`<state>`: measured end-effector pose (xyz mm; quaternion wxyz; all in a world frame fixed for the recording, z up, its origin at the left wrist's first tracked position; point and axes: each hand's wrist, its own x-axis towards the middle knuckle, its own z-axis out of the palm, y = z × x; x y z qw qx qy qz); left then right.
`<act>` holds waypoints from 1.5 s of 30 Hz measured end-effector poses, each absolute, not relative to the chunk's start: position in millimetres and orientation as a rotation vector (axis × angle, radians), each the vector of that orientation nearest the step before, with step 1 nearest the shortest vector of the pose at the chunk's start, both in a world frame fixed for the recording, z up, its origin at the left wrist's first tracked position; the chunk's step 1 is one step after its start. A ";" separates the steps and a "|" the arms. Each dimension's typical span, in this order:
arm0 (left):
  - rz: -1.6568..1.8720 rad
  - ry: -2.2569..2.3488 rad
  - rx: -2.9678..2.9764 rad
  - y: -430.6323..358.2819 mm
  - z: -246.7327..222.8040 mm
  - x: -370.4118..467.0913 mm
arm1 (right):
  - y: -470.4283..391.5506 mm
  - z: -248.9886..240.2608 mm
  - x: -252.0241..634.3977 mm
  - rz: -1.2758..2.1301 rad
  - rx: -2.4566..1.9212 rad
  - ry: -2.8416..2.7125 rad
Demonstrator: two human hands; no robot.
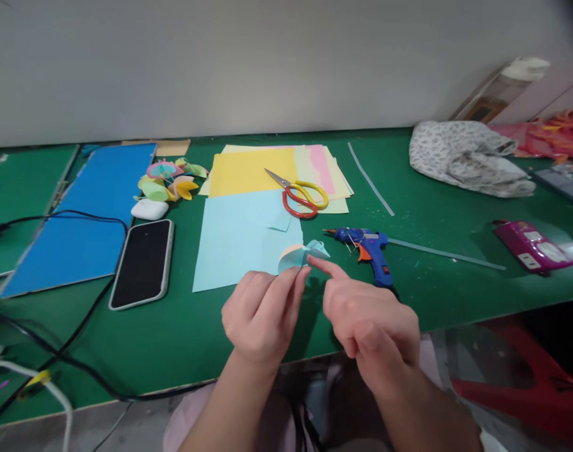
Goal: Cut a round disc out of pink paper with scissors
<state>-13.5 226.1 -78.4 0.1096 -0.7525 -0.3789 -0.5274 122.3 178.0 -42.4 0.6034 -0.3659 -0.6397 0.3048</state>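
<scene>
My left hand [262, 311] is closed in a pinch on a small paper flower [293, 256] of light blue and peach petals. With its index finger stretched out, my right hand [369, 314] touches the flower's blue petals, its other fingers curled and nothing visible in them. Under and beyond the flower lies a light blue paper sheet [234, 238] with a small blue cut piece on it. Red-and-yellow-handled scissors [301, 196] rest across the sheets. Just right of the flower, a blue glue gun [366, 245] with an orange trigger lies on its side, a glue stick in its back end.
Yellow paper [249, 169] and other coloured sheets lie behind. To the left are a phone [142, 263], a white earbud case [149, 209], finished paper flowers [168, 182], a blue board [98, 201] and black cables [79, 361]. A magenta device [534, 246] and patterned cloth [465, 157] sit right.
</scene>
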 end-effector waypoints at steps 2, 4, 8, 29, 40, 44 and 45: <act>-1.554 -1.101 -2.206 225.9 -78.5 -13.7 | 175.8 -37.9 122.2 0.730 -0.901 -1.475; -1.547 -1.102 -2.204 225.7 -78.7 -13.9 | 174.0 -34.4 121.9 0.738 -0.924 -1.466; -1.531 -1.100 -2.201 225.8 -78.9 -14.2 | 172.3 -31.1 121.5 0.743 -0.937 -1.451; -1.553 -1.105 -2.219 225.6 -81.0 -12.3 | 178.4 -41.0 123.3 0.702 -0.866 -1.467; -1.550 -1.116 -2.222 225.8 -82.8 -13.5 | 179.9 -41.6 125.6 0.734 -0.861 -1.465; -1.553 -1.169 -2.236 225.8 -81.4 -13.1 | 180.5 -41.2 125.3 0.745 -0.851 -1.465; -1.556 -1.174 -2.239 225.8 -81.3 -13.0 | 180.5 -41.3 125.2 0.743 -0.849 -1.469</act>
